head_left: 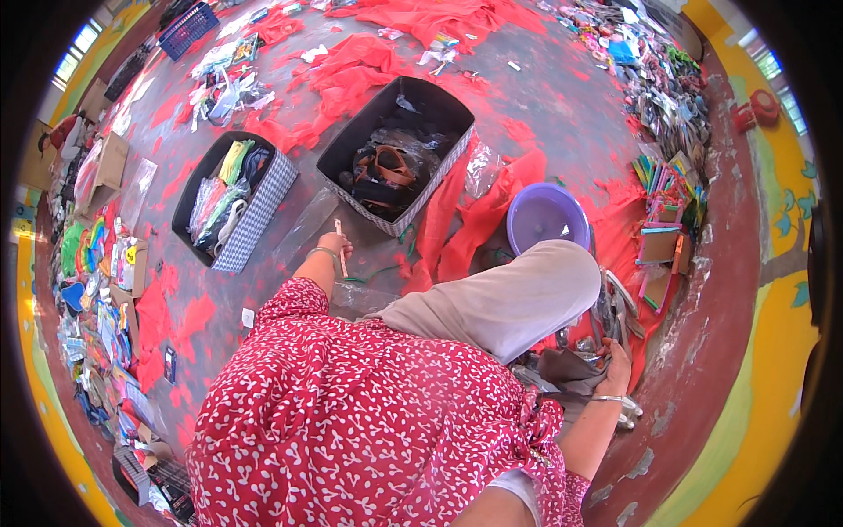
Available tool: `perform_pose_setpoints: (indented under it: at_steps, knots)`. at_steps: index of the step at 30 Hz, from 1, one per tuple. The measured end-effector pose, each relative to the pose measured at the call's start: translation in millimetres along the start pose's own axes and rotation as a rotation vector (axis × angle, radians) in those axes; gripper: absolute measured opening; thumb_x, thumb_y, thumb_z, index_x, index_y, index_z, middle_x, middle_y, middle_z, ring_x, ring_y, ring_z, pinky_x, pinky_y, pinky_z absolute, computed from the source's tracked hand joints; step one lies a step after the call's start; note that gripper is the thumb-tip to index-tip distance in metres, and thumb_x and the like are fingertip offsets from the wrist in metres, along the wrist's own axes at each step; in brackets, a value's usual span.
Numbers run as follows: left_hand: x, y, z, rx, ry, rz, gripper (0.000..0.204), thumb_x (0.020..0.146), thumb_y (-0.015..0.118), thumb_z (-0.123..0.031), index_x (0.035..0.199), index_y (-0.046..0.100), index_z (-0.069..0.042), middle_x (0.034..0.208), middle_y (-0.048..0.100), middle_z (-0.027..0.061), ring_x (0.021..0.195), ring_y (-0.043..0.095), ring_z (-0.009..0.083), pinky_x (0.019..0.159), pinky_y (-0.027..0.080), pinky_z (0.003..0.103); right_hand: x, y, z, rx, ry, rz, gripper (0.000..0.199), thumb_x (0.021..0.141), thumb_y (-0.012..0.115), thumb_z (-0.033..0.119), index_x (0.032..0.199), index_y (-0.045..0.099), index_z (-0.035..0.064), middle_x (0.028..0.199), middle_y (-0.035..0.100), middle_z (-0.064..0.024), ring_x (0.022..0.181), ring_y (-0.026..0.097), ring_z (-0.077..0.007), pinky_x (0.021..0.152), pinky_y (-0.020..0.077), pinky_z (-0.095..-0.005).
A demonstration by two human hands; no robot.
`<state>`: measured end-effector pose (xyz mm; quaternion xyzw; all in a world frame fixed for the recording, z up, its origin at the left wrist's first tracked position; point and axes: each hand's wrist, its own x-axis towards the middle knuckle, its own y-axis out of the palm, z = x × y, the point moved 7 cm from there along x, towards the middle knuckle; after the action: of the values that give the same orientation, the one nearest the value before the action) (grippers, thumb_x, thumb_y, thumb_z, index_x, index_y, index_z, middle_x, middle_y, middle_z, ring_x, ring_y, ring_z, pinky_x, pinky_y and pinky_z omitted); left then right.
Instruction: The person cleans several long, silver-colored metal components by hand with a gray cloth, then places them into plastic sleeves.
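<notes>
My left hand (335, 242) is closed around a thin pale pinkish strip (346, 265), just in front of a large black-lined box (397, 221) with a patterned outside. Brown straps (392, 164), dark items and clear plastic lie inside that box. Beside my bent right knee, my right hand (618, 369) curls at the edge of a dark grey, soft-looking item (568, 367) in a heap of grey and clear-wrapped things. The exact kind of that item cannot be made out. A smaller patterned box (255, 230) to the left holds folded, colourful wrapped goods.
A purple basin (549, 218) stands beyond my knee. Red sheeting (479, 233) is strewn over the grey floor. Piles of packaged goods (654, 97) line the right wall, with more goods (88, 290) on the left. A blue basket (188, 30) sits far left.
</notes>
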<state>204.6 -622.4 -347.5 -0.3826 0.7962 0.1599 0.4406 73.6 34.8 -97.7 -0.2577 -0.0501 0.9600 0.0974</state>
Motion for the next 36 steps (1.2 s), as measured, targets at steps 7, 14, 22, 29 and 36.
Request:
perform_pose_setpoints:
  at_steps: [7, 14, 22, 29, 36]
  knots:
    - [42.1, -64.2, -1.3, -0.210, 0.028, -0.145, 0.013, 0.087, 0.042, -0.009, 0.093, 0.052, -0.004, 0.074, 0.056, 0.0091, 0.059, 0.057, 0.0197, 0.049, 0.049, 0.031, -3.9, 2.3, -0.5, 0.015, 0.007, -0.026, 0.021, 0.086, 0.049, 0.021, 0.087, 0.058, 0.0018, 0.064, 0.055, -0.0022, 0.056, 0.049, -0.0107, 0.048, 0.0351, -0.0230]
    - [75.2, -79.5, -56.1, -0.275, 0.247, -0.061, 0.016, 0.087, 0.045, -0.014, 0.087, 0.056, -0.002, 0.069, 0.056, 0.0087, 0.058, 0.056, 0.0186, 0.051, 0.047, 0.029, -12.5, -21.3, -4.7, -0.010, -0.034, -0.079, 0.022, 0.083, 0.054, 0.021, 0.090, 0.064, 0.0025, 0.071, 0.060, -0.0019, 0.061, 0.050, -0.0090, 0.049, 0.0344, -0.0223]
    - [53.6, -62.4, -143.4, 0.058, 0.766, -0.668, 0.017, 0.083, 0.049, -0.012, 0.090, 0.060, -0.001, 0.072, 0.058, 0.0084, 0.062, 0.056, 0.0181, 0.057, 0.048, 0.028, -36.6, -33.6, -2.7, 0.193, 0.007, 0.039, 0.021, 0.076, 0.053, 0.005, 0.096, 0.060, 0.0003, 0.076, 0.059, -0.0053, 0.071, 0.052, -0.0122, 0.065, 0.0396, -0.0225]
    - [-180.1, 237.1, -187.0, 0.232, 1.141, 0.244, 0.023, 0.084, 0.048, -0.006, 0.102, 0.060, 0.002, 0.099, 0.060, 0.0077, 0.091, 0.056, 0.0147, 0.084, 0.042, 0.025, -63.4, -76.3, -6.5, 0.333, -0.077, 0.037, 0.019, 0.073, 0.045, -0.005, 0.088, 0.055, -0.0002, 0.074, 0.056, -0.0082, 0.060, 0.051, -0.0144, 0.060, 0.0428, -0.0257]
    - [-388.9, 449.8, -162.9, 0.546, 1.488, 0.792, 0.022, 0.084, 0.051, -0.012, 0.100, 0.062, -0.002, 0.096, 0.064, 0.0080, 0.089, 0.058, 0.0132, 0.078, 0.044, 0.026, -114.3, -157.7, 50.5, 0.838, -0.614, -0.354, 0.029, 0.090, 0.037, 0.011, 0.116, 0.044, 0.0029, 0.108, 0.054, -0.0175, 0.105, 0.051, -0.0291, 0.093, 0.0402, -0.0448]
